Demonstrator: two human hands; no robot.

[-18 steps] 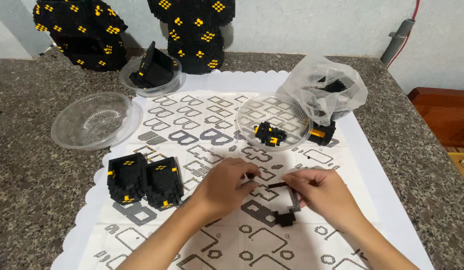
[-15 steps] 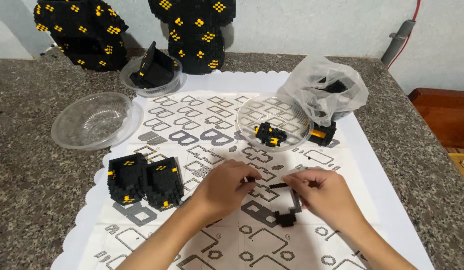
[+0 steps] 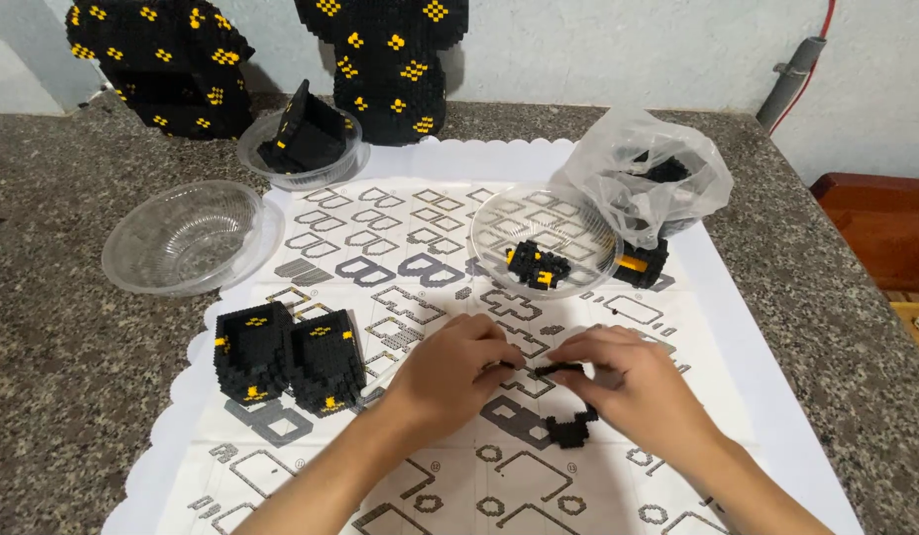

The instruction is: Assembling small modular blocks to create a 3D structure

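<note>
My left hand (image 3: 457, 369) and my right hand (image 3: 628, 381) meet over the patterned white mat (image 3: 410, 248). Between their fingertips they pinch a thin black brick strip (image 3: 553, 370). A small black brick cluster (image 3: 570, 428) lies on the mat just under my right hand. To the left of my left hand stand two black block assemblies with yellow studs (image 3: 289, 359), side by side.
A clear bowl (image 3: 546, 243) holds a black and yellow piece, next to a plastic bag of bricks (image 3: 649, 178). An empty clear bowl (image 3: 187, 236) sits left; another bowl (image 3: 303, 147) holds a black part. Large black and yellow models (image 3: 385, 59) stand at the back wall.
Both hands stay together over the mat; the fingers shift slightly on the black strip. Nothing else has moved.
</note>
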